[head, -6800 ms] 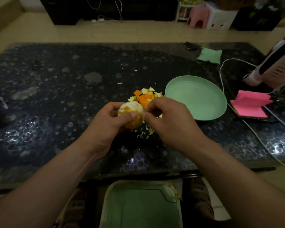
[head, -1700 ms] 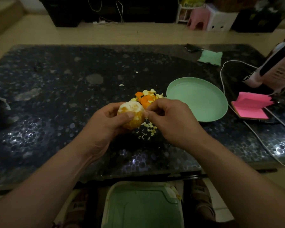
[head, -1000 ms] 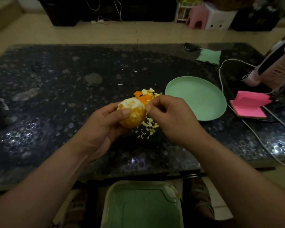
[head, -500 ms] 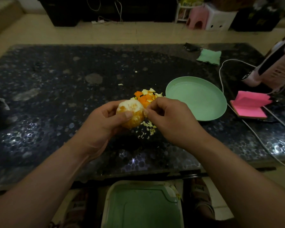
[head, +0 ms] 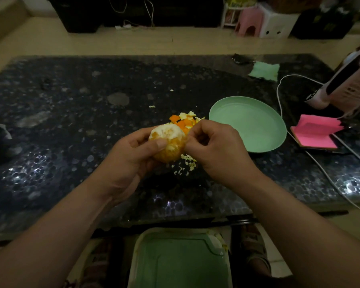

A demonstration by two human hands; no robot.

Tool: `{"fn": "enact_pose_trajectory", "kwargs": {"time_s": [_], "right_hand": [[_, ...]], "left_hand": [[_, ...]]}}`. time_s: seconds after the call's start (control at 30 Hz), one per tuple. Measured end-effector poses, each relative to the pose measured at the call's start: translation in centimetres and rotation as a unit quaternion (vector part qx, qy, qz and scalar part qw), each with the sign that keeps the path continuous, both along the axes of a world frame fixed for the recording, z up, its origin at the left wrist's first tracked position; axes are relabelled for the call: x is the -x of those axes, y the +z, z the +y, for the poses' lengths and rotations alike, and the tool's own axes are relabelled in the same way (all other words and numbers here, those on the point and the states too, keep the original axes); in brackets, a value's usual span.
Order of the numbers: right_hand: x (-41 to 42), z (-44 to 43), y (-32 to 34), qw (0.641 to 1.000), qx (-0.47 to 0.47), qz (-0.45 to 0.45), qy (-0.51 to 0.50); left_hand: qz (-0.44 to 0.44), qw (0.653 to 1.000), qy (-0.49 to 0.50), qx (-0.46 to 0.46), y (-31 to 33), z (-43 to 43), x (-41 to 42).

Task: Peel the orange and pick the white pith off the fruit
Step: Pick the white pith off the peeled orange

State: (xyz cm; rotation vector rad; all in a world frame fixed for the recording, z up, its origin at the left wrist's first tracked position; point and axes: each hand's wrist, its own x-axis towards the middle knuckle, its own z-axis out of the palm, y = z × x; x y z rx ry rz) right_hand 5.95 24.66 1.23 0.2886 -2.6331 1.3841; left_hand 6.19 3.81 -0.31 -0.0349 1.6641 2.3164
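Observation:
A peeled orange (head: 169,142) with white pith over its top is held above the dark table. My left hand (head: 126,161) grips it from the left, thumb across its front. My right hand (head: 215,150) is at the fruit's right side, with curled fingertips pinching at the pith there. A pile of orange peel pieces (head: 185,121) lies on the table just behind the fruit. Small pale pith scraps (head: 185,166) are scattered on the table below my hands.
An empty green plate (head: 247,124) sits to the right of the peel. Farther right are pink sticky notes (head: 315,132), a white cable (head: 283,125) and a pink appliance (head: 347,84). A green cloth (head: 264,70) lies at the back. A green-lidded bin (head: 179,258) stands below the table edge.
The orange has been turned a little in my left hand and lowered again. My right hand keeps picking at its right side. More pith scraps lie on the table than 6.8 s ago.

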Motion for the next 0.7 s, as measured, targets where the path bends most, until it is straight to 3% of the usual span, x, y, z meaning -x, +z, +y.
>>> {"fn": "enact_pose_trajectory", "kwargs": {"time_s": [0.3,0.57,0.7], "right_hand": [[0.8,0.7,-0.7,1.0,-0.024,-0.01,-0.014],[1.6,0.7,-1.6,0.992,-0.122,-0.045,-0.003],[2.2,0.0,-2.7,0.97,-0.233,-0.062,-0.002]], "left_hand": [[-0.036,0.995,-0.025,-0.086,0.4,-0.8,0.2],[-0.103,0.987,0.03,-0.118,-0.1,-0.3,0.3],[-0.117,0.987,0.039,-0.104,-0.4,0.0,0.4]]}}
